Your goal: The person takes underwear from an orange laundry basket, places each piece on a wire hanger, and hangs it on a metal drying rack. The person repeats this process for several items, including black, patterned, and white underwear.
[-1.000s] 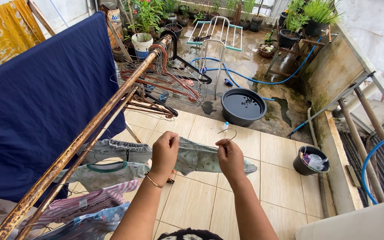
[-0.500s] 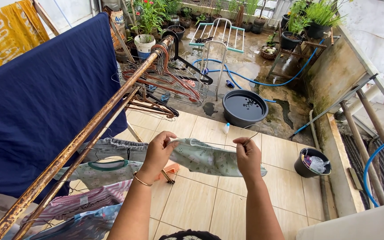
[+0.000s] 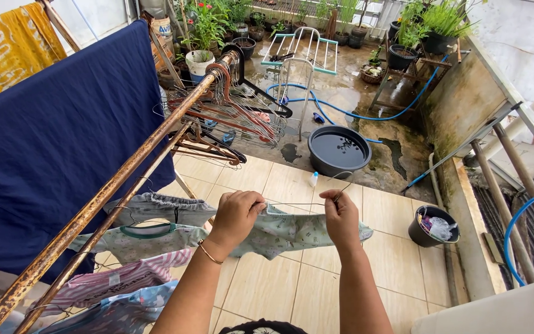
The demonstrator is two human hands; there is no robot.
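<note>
1. While laundry dries along a rusty bamboo pole (image 3: 112,192), a person stands on a tiled terrace with both hands raised over a small patterned garment (image 3: 292,232).
2. Left hand (image 3: 237,213) is curled closed around one end of a thin wire hanger (image 3: 307,203), pinching the cloth's edge with it; a thin bangle (image 3: 208,252) circles that wrist.
3. Right hand (image 3: 341,218) is likewise closed, thumb and forefinger nipping the hanger near its hook.
4. Garment hangs stretched between the two hands, above the floor tiles and just beside the hung baby clothes (image 3: 149,238).
5. Judging by the grip, the step in hand is fitting cloth onto hanger; the next move would call for hooking it on the pole near the spare hangers (image 3: 230,105).
6. Beyond sit a dark water basin (image 3: 340,151), a blue hose (image 3: 341,114) and a navy sheet (image 3: 50,136).
</note>
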